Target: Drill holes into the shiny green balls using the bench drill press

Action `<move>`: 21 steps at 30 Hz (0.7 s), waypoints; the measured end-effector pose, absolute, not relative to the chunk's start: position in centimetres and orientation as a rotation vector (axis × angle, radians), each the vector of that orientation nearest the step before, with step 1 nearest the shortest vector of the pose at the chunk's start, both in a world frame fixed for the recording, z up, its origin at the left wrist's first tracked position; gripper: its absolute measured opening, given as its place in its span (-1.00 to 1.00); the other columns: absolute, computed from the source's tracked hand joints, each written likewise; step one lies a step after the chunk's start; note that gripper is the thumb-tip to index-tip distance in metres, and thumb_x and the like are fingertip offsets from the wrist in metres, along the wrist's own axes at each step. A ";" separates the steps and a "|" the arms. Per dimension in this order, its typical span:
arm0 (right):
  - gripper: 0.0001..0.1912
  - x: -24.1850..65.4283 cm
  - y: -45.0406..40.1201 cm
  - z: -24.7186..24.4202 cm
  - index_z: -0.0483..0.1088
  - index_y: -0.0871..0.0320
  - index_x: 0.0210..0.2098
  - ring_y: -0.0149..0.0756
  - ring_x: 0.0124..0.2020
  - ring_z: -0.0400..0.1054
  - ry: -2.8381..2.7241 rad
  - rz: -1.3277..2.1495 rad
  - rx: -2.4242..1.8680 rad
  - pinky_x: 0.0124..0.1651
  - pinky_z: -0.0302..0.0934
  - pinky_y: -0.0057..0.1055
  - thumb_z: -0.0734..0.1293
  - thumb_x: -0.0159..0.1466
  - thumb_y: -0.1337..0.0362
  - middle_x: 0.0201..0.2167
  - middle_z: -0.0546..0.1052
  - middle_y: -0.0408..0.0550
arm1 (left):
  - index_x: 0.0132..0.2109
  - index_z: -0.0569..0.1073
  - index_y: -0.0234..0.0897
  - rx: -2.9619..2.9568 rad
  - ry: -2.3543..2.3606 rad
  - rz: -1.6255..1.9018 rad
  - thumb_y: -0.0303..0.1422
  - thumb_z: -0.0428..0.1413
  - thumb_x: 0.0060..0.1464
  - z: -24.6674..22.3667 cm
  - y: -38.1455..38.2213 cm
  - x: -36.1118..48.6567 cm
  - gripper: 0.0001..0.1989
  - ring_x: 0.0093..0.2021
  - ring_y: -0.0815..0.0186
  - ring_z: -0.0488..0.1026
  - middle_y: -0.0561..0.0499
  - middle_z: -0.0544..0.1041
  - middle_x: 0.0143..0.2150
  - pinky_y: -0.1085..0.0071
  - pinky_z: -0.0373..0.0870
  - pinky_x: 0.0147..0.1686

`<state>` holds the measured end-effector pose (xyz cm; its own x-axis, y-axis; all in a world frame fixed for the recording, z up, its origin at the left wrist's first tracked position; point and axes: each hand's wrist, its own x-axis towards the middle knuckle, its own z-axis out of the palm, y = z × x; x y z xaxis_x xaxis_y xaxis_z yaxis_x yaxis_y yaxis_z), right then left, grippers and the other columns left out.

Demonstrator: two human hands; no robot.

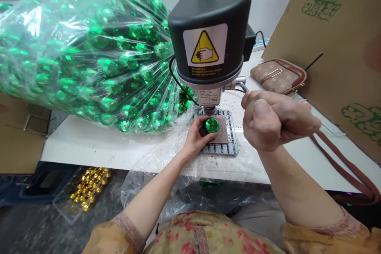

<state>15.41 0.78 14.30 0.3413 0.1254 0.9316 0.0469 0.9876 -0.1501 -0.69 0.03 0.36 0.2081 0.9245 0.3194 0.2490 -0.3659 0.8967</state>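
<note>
Under the black drill press (210, 35), my left hand (198, 137) grips a shiny green faceted ball (212, 125) from its left side, thumb in front and fingers behind. The ball sits in a dark round holder on a pinkish square pad (223, 131), over the slotted metal base (233, 149). The drill's tip meets or hangs just above the ball's top; which one is unclear. My right hand (268, 117) is closed in a fist around the end of the press's metal lever (243, 86), to the right of the press.
A clear bag of green faceted balls (89, 59) fills the left. A patterned pouch (276, 75) and a cardboard box (333, 39) stand at the right. Dark shavings dot the white table (119, 149). Below the table's front edge lies a clear tray of gold balls (89, 184).
</note>
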 end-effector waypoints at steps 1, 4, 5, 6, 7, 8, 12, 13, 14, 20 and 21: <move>-0.46 15.4 0.9 14.3 -0.22 0.11 -0.58 -0.54 -0.75 -0.09 -1.228 0.049 -0.144 -0.64 -0.23 -0.39 0.30 0.22 0.45 -0.74 -0.04 -0.27 | 0.12 0.38 -0.19 1.760 1.101 1.186 -0.24 0.37 0.08 0.4 0.0 -0.7 -0.48 0.16 0.08 0.46 -0.13 0.50 0.13 0.12 0.37 0.20; -0.48 15.6 1.2 14.3 -0.20 0.11 -0.59 -0.55 -0.78 -0.09 -1.251 0.016 -0.095 -0.68 -0.21 -0.39 0.29 0.18 0.49 -0.75 -0.04 -0.29 | 0.12 0.38 -0.19 1.754 1.114 1.185 -0.25 0.37 0.07 0.4 0.1 -0.6 -0.48 0.15 0.08 0.46 -0.13 0.50 0.11 0.12 0.38 0.19; -0.49 15.6 1.3 14.3 -0.18 0.11 -0.60 -0.55 -0.79 -0.10 -1.265 0.004 -0.087 -0.69 -0.20 -0.39 0.29 0.17 0.50 -0.75 -0.02 -0.30 | 0.12 0.38 -0.19 1.752 1.117 1.184 -0.25 0.37 0.06 0.3 0.1 -0.6 -0.47 0.14 0.08 0.46 -0.13 0.50 0.11 0.12 0.38 0.19; -0.50 15.7 1.5 14.2 -0.17 0.10 -0.60 -0.56 -0.79 -0.11 -1.277 -0.007 -0.083 -0.69 -0.20 -0.39 0.29 0.17 0.51 -0.75 -0.02 -0.30 | 0.12 0.39 -0.19 1.751 1.115 1.185 -0.24 0.37 0.06 0.3 0.1 -0.6 -0.47 0.14 0.08 0.46 -0.13 0.51 0.11 0.12 0.38 0.19; -0.51 15.8 1.6 14.1 -0.17 0.10 -0.59 -0.56 -0.79 -0.13 -1.282 -0.023 -0.074 -0.69 -0.20 -0.39 0.29 0.16 0.51 -0.75 -0.01 -0.31 | 0.12 0.39 -0.20 1.751 1.110 1.186 -0.24 0.37 0.06 0.3 0.1 -0.6 -0.47 0.14 0.08 0.47 -0.13 0.51 0.11 0.12 0.38 0.19; -0.52 15.9 1.7 13.9 -0.16 0.10 -0.60 -0.56 -0.79 -0.13 -1.294 -0.035 -0.068 -0.69 -0.20 -0.39 0.28 0.16 0.51 -0.75 -0.01 -0.31 | 0.12 0.39 -0.20 1.750 1.104 1.191 -0.23 0.38 0.06 0.2 0.1 -0.6 -0.47 0.14 0.08 0.47 -0.13 0.51 0.11 0.12 0.38 0.19; -0.53 16.1 1.4 13.2 -0.13 0.10 -0.62 -0.57 -0.79 -0.16 -1.319 -0.075 -0.039 -0.67 -0.20 -0.38 0.27 0.16 0.52 -0.75 -0.01 -0.31 | 0.12 0.39 -0.19 1.745 1.101 1.207 -0.23 0.38 0.06 0.2 0.1 -0.5 -0.47 0.15 0.09 0.47 -0.12 0.51 0.11 0.12 0.38 0.20; -0.53 16.1 1.2 13.3 -0.13 0.11 -0.63 -0.56 -0.79 -0.14 -1.327 -0.052 -0.062 -0.67 -0.18 -0.37 0.27 0.17 0.51 -0.76 0.00 -0.30 | 0.12 0.39 -0.19 1.746 1.105 1.206 -0.23 0.38 0.06 0.2 0.1 -0.5 -0.47 0.15 0.09 0.47 -0.12 0.51 0.12 0.11 0.38 0.20; -0.52 16.0 1.0 13.7 -0.13 0.12 -0.64 -0.56 -0.78 -0.12 -1.314 -0.008 -0.104 -0.66 -0.17 -0.37 0.27 0.19 0.49 -0.76 0.00 -0.29 | 0.12 0.39 -0.18 1.747 1.106 1.206 -0.24 0.37 0.06 0.2 0.0 -0.5 -0.47 0.16 0.08 0.46 -0.12 0.52 0.12 0.11 0.38 0.21; -0.56 15.3 1.5 19.4 0.03 0.10 -0.67 -0.54 -0.75 -0.05 -1.084 0.254 -0.329 -0.67 -0.22 -0.38 0.32 0.19 0.47 -0.77 0.07 -0.29 | 0.09 0.42 -0.22 1.672 1.189 1.218 -0.25 0.39 0.02 0.4 0.1 -0.1 -0.48 0.06 0.09 0.52 -0.11 0.55 0.03 0.13 0.46 0.10; -0.57 15.2 1.9 20.3 0.07 0.09 -0.69 -0.55 -0.76 -0.06 -1.075 0.306 -0.353 -0.68 -0.21 -0.39 0.33 0.17 0.47 -0.78 0.08 -0.29 | 0.08 0.42 -0.22 1.656 1.218 1.231 -0.25 0.39 0.01 0.6 0.1 0.0 -0.48 0.03 0.10 0.53 -0.10 0.56 0.01 0.14 0.47 0.08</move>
<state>15.23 1.85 20.33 0.4437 0.4093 0.7972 -0.0715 0.9029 -0.4238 -0.02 0.09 0.57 0.0941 0.9579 0.2712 0.2608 -0.2867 0.9218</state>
